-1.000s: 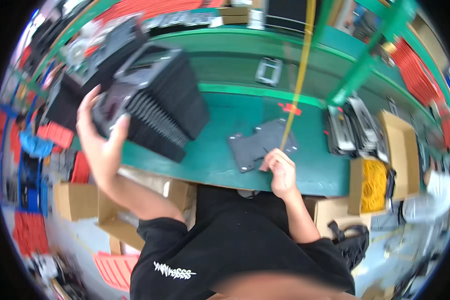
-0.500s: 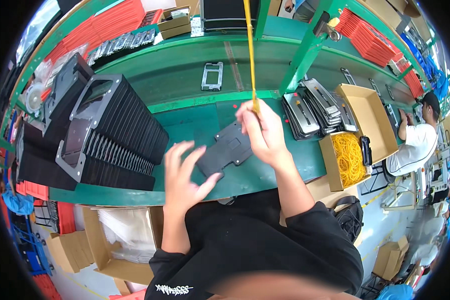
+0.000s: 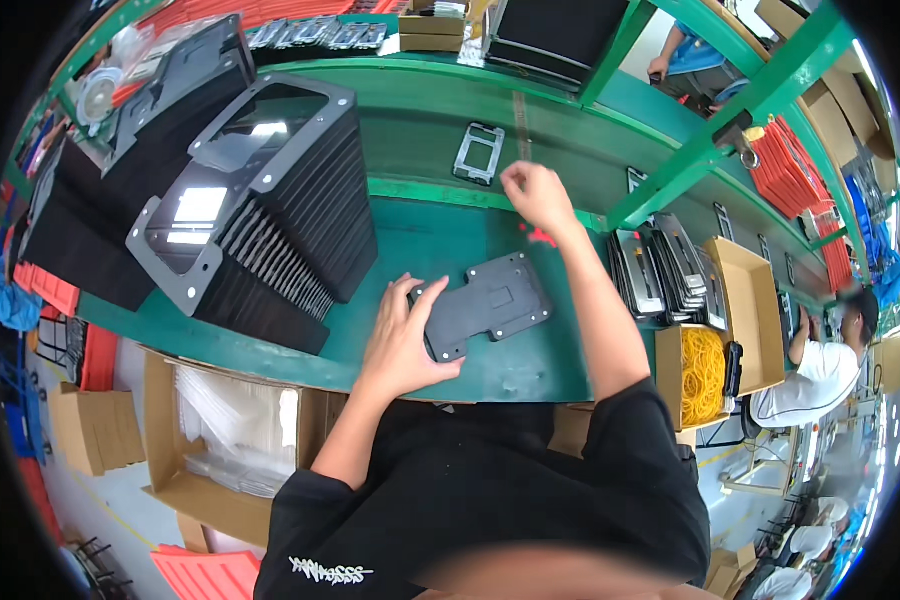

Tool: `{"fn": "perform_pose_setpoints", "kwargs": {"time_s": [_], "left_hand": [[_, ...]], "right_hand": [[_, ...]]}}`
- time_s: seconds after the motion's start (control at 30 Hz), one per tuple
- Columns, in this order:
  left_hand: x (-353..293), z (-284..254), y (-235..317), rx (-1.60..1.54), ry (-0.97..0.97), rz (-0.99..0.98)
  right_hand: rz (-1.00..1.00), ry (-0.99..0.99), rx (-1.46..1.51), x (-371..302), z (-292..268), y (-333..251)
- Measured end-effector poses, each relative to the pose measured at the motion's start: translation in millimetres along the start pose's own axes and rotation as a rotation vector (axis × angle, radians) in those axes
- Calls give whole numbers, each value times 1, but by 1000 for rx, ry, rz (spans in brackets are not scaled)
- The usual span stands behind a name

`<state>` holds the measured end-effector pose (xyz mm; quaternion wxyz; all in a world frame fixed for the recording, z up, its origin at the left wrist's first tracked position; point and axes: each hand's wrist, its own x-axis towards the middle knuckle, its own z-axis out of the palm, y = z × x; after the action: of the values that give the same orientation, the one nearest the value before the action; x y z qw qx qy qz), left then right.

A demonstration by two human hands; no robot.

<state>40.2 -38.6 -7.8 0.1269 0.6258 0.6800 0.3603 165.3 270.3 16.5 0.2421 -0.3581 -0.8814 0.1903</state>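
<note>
Nearest first: black T-shirt [image 3: 490, 470] at the bench edge; open carton [image 3: 160, 425] of clear plastic sleeves [image 3: 232, 415] low on the left; left hand [image 3: 400, 345] is grasping the notched dark-grey plate [image 3: 495, 305] at its left end, thumb on the near edge, fingers on the far edge; plate is on the green benchtop [image 3: 410, 235] in front of the torso, narrow waist mid-length, can't tell if the gripped end is slightly raised; key relation: plate extends right and a little away from the left hand, long axis running from near-left to far-right, so the left hand is the nearer one, in contact; right hand [image 3: 540, 200] is up beyond the plate's far-right end, well apart from it, so from there the plate lies back toward the body and somewhat left; right fingers are curled in, nothing visible between them, can't tell if something thin is pinched; to the right, a small carton [image 3: 668, 375] of yellow rubber bands [image 3: 703, 375], with stacked silver-and-black frames [image 3: 660, 270] just beyond; to the left, a tall stack of black window-framed panels [image 3: 320, 190]; farther out, one loose silver frame [image 3: 460, 165] behind the bench, a green upright [image 3: 710, 160], red trays [image 3: 790, 175]; co-worker in a white top [image 3: 815, 385] far right.
</note>
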Motion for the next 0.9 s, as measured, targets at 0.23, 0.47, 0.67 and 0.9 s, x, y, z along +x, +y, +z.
{"fn": "perform_pose_setpoints", "kwargs": {"time_s": [0.23, 0.47, 0.67, 0.9], "left_hand": [[-2, 0, 2, 10, 9, 10], [2, 2, 0, -15, 35, 18], [4, 6, -4, -21, 63, 30], [7, 6, -1, -62, 65, -1]], "right_hand": [[-20, 63, -434, 105, 82, 30], [189, -103, -506, 113, 59, 56], [96, -177, -36, 48, 9, 50], [0, -143, -122, -113, -9, -55]]}}
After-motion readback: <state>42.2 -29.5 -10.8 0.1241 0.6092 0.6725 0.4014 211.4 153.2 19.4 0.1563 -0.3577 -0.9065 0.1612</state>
